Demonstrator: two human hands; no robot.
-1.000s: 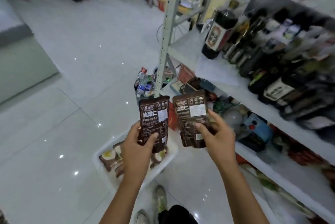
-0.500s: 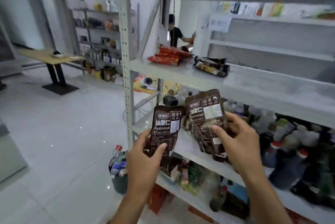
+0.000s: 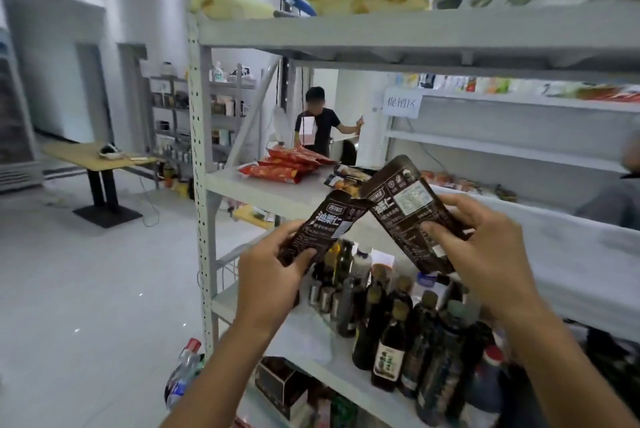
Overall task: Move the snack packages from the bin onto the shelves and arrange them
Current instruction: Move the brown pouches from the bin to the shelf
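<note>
Middle shelf (image 3: 277,197) ahead; aim for bare front strip near red packs (image 3: 287,168). Your left hand (image 3: 273,275) grips left pouch (image 3: 329,227), right hand (image 3: 485,247) pinches right pouch (image 3: 405,206), both airborne before shelf edge. Lay flat, side by side, labels up.

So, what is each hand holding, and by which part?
Left hand grips a dark brown foil snack pouch by its lower end; right hand grips a second pouch likewise.

head view | wide-angle | facing forward, roughly level | shelving (image 3: 346,34) close ahead
</note>
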